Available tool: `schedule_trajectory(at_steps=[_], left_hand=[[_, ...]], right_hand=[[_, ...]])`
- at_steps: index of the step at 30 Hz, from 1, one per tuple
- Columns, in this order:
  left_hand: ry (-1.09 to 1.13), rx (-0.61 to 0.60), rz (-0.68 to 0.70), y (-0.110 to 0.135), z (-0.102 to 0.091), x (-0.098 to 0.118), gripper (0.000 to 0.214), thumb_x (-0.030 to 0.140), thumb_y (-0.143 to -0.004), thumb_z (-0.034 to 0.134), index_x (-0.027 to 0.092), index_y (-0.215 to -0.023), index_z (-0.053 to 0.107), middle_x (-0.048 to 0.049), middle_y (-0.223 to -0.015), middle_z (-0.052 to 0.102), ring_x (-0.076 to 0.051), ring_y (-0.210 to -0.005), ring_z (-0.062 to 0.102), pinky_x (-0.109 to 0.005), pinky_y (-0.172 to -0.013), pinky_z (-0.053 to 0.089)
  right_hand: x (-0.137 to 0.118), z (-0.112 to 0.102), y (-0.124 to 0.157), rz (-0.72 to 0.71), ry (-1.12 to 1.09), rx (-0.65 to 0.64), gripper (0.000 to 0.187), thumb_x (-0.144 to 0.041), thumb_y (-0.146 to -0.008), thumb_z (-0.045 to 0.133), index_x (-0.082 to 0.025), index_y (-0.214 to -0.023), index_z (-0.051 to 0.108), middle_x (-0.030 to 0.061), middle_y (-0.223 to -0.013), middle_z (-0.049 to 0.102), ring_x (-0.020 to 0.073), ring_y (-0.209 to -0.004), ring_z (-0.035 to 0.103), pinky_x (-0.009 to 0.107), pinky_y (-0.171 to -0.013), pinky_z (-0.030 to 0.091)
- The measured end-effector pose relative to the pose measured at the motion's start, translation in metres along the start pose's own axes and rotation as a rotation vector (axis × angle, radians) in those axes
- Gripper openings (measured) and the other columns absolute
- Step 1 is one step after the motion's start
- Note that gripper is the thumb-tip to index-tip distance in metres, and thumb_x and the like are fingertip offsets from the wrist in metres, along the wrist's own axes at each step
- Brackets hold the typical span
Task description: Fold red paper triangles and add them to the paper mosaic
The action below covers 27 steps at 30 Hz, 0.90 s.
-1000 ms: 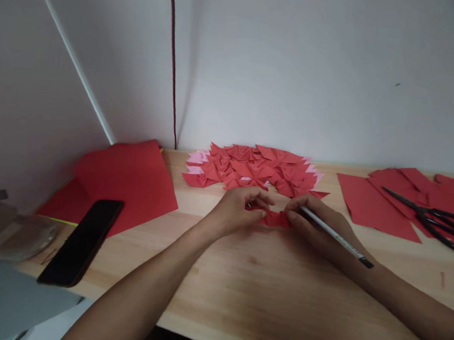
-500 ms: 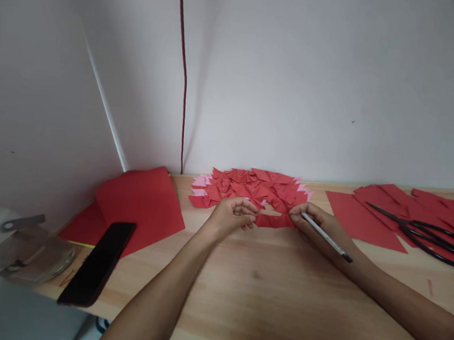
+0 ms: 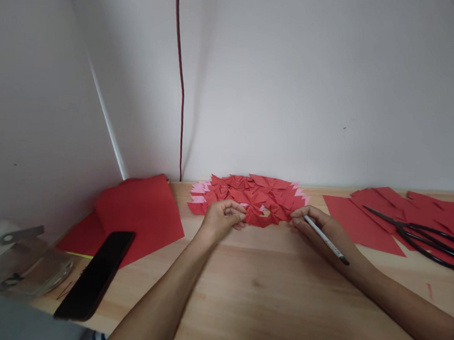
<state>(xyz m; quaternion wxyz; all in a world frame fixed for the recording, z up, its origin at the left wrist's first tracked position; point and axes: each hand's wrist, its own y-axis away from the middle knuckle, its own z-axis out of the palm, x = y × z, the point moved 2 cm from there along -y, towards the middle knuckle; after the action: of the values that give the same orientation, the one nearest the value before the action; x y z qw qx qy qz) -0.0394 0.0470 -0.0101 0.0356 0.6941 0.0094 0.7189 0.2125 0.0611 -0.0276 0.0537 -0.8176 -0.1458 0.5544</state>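
A pile of folded red paper pieces [image 3: 250, 195], with pink ones showing at its sides, lies against the wall. At its front edge is one folded red paper piece [image 3: 261, 220]. My left hand [image 3: 223, 218] is closed, thumb and fingers pinched at the left end of this piece. My right hand [image 3: 317, 227] is closed around a white pen with a dark end [image 3: 326, 238], which slants down across the palm. Its fingertips are by the pile's right front corner; whether they also grip paper cannot be made out.
Red sheets [image 3: 145, 213] and a black phone [image 3: 95, 275] lie left, beside a clear container [image 3: 33, 275]. Black-handled scissors [image 3: 422, 235] rest on red paper sheets [image 3: 364, 222] at right. A red-black cable [image 3: 181, 77] hangs down the wall.
The folded red piece, held between both hands in front of the pile, now lies up against the pile's front edge. My left hand has shifted slightly left; the pen stays in my right hand.
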Motion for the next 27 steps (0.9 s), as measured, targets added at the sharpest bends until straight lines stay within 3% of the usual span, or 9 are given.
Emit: schedule_trajectory(at_steps=[8,12,14,19,23,27], left_hand=[[0.016,-0.075,-0.001,0.001,0.004,-0.001,0.022,0.018,-0.066,0.08,0.01,-0.08,0.065,-0.0029,-0.058,0.067,-0.013,-0.053,0.065,-0.022,-0.054,0.052],[0.029,-0.052,-0.002,0.0,0.002,-0.003,0.022,0.019,-0.066,0.079,0.01,-0.079,0.064,-0.0027,-0.057,0.067,-0.012,-0.051,0.065,-0.021,-0.053,0.052],[0.033,-0.034,-0.004,-0.001,0.002,-0.004,0.024,0.021,-0.065,0.08,0.01,-0.078,0.064,-0.0024,-0.056,0.066,-0.012,-0.05,0.064,-0.021,-0.052,0.051],[0.037,-0.002,-0.005,-0.002,0.0,0.0,0.028,0.023,-0.061,0.084,0.01,-0.076,0.064,-0.0029,-0.056,0.066,-0.013,-0.051,0.065,-0.022,-0.053,0.052],[0.027,0.072,0.016,-0.005,-0.019,0.013,0.026,0.02,-0.063,0.084,0.01,-0.078,0.065,-0.0029,-0.057,0.067,-0.012,-0.052,0.065,-0.02,-0.053,0.051],[0.016,0.228,0.046,-0.018,-0.058,0.03,0.021,0.016,-0.069,0.08,0.01,-0.08,0.063,-0.0014,-0.058,0.066,-0.01,-0.053,0.063,-0.019,-0.055,0.052]], right_hand=[[-0.008,-0.001,-0.002,-0.001,0.091,-0.016,0.031,-0.051,-0.082,0.067,-0.023,-0.092,0.061,0.0059,-0.086,0.07,0.0251,-0.087,0.066,0.038,-0.075,0.051],[-0.004,0.002,-0.004,0.077,-0.056,-0.097,0.039,-0.056,-0.072,0.073,-0.023,-0.086,0.059,0.0049,-0.08,0.07,0.0228,-0.076,0.066,0.033,-0.067,0.05],[0.0,0.002,-0.003,0.058,-0.07,-0.074,0.043,-0.061,-0.069,0.072,-0.023,-0.085,0.059,0.0032,-0.076,0.068,0.0204,-0.068,0.062,0.03,-0.061,0.047],[0.001,0.004,0.001,0.07,0.162,-0.028,0.036,-0.06,-0.084,0.054,-0.024,-0.086,0.061,0.0006,-0.072,0.064,0.0188,-0.065,0.058,0.029,-0.059,0.044],[-0.003,0.005,0.001,0.016,0.189,-0.051,0.034,-0.056,-0.087,0.049,-0.025,-0.084,0.062,0.0027,-0.079,0.069,0.0216,-0.075,0.063,0.032,-0.07,0.049],[-0.003,0.005,-0.001,0.004,0.234,-0.069,0.035,-0.057,-0.086,0.048,-0.025,-0.085,0.062,0.0028,-0.078,0.069,0.0215,-0.073,0.064,0.032,-0.068,0.049]])
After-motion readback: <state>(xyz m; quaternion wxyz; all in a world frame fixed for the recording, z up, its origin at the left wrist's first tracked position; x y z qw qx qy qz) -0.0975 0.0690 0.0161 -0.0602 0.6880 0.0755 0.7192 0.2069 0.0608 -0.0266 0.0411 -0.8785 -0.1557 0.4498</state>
